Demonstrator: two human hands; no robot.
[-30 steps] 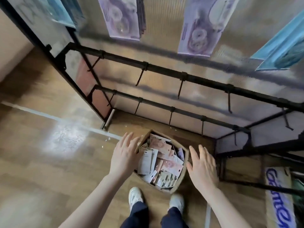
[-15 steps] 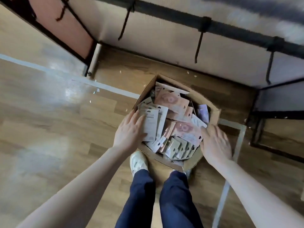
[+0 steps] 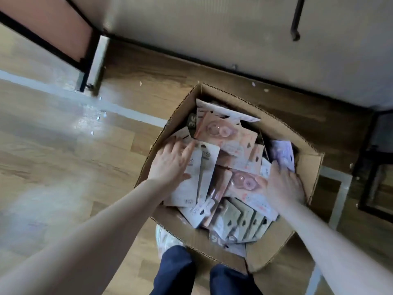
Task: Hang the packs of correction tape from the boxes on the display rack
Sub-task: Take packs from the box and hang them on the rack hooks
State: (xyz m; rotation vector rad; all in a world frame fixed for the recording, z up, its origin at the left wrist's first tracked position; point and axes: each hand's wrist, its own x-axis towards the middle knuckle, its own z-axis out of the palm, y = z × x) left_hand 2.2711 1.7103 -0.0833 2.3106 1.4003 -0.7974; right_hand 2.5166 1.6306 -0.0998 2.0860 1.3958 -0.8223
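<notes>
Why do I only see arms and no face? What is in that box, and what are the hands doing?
The camera sits on a person's head and looks down, so you see only their own two arms, dark blue trouser legs and a white shoe. On the wooden floor stands an open brown cardboard box. It is full of flat card packs of correction tape, pink, white and greenish, lying in a jumble. The left hand rests with fairly straight fingers on the white packs at the box's left side. The right hand is down among the packs on the right; it is blurry, so I cannot tell whether it grips one. Above is the black metal display rack, with one hook showing.
</notes>
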